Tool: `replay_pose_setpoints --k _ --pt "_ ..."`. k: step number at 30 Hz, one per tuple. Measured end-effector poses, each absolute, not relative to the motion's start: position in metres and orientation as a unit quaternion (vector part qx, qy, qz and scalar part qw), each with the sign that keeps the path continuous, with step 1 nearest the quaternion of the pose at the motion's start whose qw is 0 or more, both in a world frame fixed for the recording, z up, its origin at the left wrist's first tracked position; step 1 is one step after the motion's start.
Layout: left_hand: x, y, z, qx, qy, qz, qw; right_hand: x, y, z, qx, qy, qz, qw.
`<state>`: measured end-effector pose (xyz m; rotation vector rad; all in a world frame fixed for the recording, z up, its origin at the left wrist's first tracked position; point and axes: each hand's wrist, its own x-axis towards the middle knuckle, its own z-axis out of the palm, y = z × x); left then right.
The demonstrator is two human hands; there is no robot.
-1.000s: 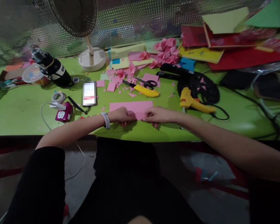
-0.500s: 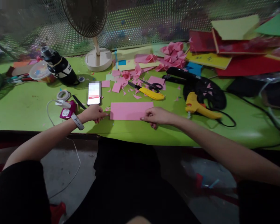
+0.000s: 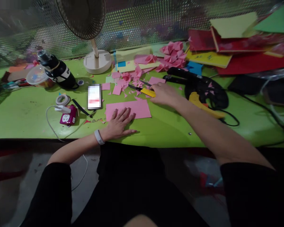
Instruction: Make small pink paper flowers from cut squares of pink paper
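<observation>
My left hand (image 3: 120, 124) lies flat with fingers spread, pressing on a pink paper strip (image 3: 142, 109) near the table's front edge. The strip is folded or cut to a long rectangle and sits slightly tilted. Farther back, my right hand (image 3: 164, 94) curls over the handle of a yellow utility knife (image 3: 147, 92), whose dark blade end points left. Its rear part is hidden by the hand. Just behind it show the blades of scissors (image 3: 145, 83); their handles are covered by my right hand. Small pink paper scraps (image 3: 129, 92) are scattered around the knife.
A phone (image 3: 94, 97), tape roll (image 3: 62, 99) and purple power adapter (image 3: 68, 116) lie left. A black bottle (image 3: 59, 71) and fan (image 3: 97, 63) stand behind. Folded pink paper pieces (image 3: 174, 52) are piled at the back. A yellow glue gun (image 3: 204, 107) lies right.
My left hand has moved from the strip's left edge to lie flat on it. My right hand has let go of the strip and reached back to the utility knife. The strip has turned slightly.
</observation>
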<state>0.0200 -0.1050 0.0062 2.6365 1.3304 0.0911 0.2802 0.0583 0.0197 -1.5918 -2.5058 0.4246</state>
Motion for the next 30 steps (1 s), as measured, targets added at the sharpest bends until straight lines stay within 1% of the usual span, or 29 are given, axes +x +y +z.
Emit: replay_pose_setpoints --k 4,6,10,12,13,19,24,30 --pt "0.013 -0.103 0.007 0.894 0.437 0.035 0.086 0.283 0.055 0.028 -0.547 -0.817 0.151 0.102" --pt "0.008 -0.101 0.007 0.899 0.428 0.035 0.085 0.289 0.041 0.04 -0.591 -0.775 0.193 0.118" --pt "0.0 -0.098 0.008 0.91 0.406 0.03 0.082 0.313 -0.003 0.055 -0.63 -0.626 0.43 0.16" --pt "-0.002 -0.096 0.008 0.913 0.4 0.027 0.083 0.325 -0.024 0.053 -0.629 -0.576 0.495 0.165" --pt "-0.003 -0.096 0.008 0.913 0.398 0.026 0.084 0.332 -0.033 0.05 -0.63 -0.565 0.508 0.162" --pt "-0.003 -0.094 0.007 0.916 0.395 0.023 0.074 0.358 -0.063 0.03 -0.655 -0.562 0.466 0.195" --pt "-0.006 -0.093 0.005 0.92 0.388 0.002 0.058 0.37 -0.07 0.02 -0.672 -0.582 0.425 0.172" --pt "-0.007 -0.093 0.002 0.922 0.385 0.017 0.046 0.383 -0.069 0.018 -0.673 -0.62 0.381 0.136"
